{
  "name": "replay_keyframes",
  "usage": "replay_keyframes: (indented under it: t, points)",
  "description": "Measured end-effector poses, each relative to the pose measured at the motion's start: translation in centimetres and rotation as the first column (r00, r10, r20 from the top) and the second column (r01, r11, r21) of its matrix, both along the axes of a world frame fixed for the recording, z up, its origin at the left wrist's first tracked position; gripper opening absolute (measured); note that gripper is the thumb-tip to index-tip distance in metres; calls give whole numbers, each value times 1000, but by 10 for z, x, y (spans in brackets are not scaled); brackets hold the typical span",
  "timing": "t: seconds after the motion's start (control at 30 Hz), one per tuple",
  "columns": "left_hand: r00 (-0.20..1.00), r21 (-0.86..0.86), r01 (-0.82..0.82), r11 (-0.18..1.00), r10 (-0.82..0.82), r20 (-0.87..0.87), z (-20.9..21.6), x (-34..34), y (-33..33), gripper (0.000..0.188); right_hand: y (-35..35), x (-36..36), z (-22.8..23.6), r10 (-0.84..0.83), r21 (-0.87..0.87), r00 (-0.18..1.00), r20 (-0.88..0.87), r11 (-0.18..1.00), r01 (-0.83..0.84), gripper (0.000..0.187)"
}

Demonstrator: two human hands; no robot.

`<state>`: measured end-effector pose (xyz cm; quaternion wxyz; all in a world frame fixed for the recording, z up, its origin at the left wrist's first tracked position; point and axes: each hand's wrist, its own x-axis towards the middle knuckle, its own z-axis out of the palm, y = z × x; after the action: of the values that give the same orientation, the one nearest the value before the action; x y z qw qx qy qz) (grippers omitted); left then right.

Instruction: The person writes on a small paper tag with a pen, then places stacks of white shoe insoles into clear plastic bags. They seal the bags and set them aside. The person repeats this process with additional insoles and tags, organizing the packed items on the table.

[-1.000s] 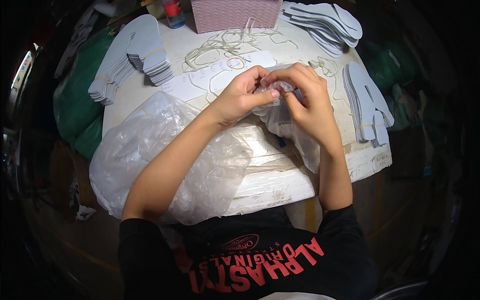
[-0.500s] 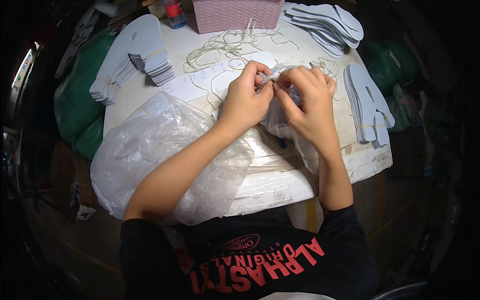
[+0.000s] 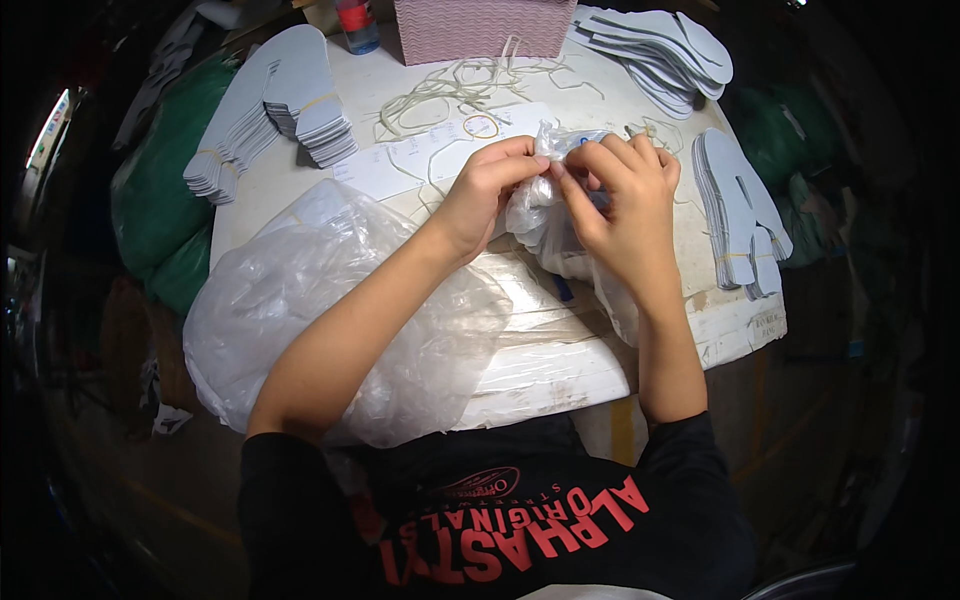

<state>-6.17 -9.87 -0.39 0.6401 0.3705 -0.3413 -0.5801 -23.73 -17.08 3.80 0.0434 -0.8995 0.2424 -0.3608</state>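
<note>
Above the middle of the table, both my hands pinch the twisted, gathered neck of a clear plastic bag (image 3: 535, 208). My left hand (image 3: 488, 195) closes thumb and forefinger on it from the left. From the right, the thumb and forefinger of my right hand (image 3: 628, 198) meet at the same spot, with the other fingers curled. The bag's lower part hangs below my hands, partly hidden by my right hand and wrist; its contents I cannot make out. A larger crumpled clear plastic bag (image 3: 285, 300) lies under and beside my left forearm.
Banded stacks of grey sole-shaped sheets stand at the left (image 3: 325, 135) and right (image 3: 725, 215); more sheets (image 3: 655, 55) lie far right. Beyond my hands are loose pale strings (image 3: 450, 90), a paper sheet (image 3: 375, 168), a rubber band (image 3: 481, 126), a pink woven basket (image 3: 485, 30) and a bottle (image 3: 358, 28).
My left hand has shifted its grip, its forefinger now stretched toward the right thumb. The gathered plastic between my hands now stands up more and shows more plainly.
</note>
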Motion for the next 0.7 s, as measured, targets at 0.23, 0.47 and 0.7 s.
replay_keyframes:
  t: [0.23, 0.47, 0.7]
  points:
    - [984, 68, -171, 983, 168, 52, -2, -15, -2, 30, 8, 1, -1, 104, 11, 994, -39, 995, -103, 10]
    - [960, 75, -270, 960, 262, 100, -4, -18, -5, 32, 22, 4, -3, 166, -34, 984, -58, 985, -168, 11]
    - [924, 164, -375, 912, 352, 150, -6, -14, -4, 34, 29, -4, 8, 323, 79, 938, -129, 946, -315, 16]
